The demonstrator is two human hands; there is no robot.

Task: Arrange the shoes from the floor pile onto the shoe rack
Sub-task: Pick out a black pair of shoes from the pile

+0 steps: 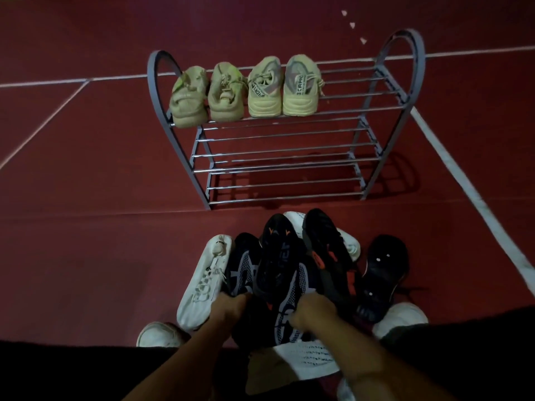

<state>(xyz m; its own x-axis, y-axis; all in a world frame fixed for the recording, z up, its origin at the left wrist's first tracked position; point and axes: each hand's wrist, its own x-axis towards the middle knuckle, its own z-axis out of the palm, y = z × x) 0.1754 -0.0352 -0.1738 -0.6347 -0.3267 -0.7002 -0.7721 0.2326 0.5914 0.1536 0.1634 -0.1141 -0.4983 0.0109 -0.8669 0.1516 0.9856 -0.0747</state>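
Note:
A grey metal shoe rack with arched ends stands on the red floor ahead. Several pale yellow-green shoes sit in a row on the left part of its top shelf. The lower shelves hold nothing. A pile of shoes lies on the floor just in front of me. My left hand grips the heel of a dark mesh shoe. My right hand grips a matching dark mesh shoe. A black shoe with orange marks lies across them.
A white shoe lies at the pile's left. Another black and orange shoe and a black shoe sole-up lie at the right. My white-shod feet flank the pile. White lines cross the floor.

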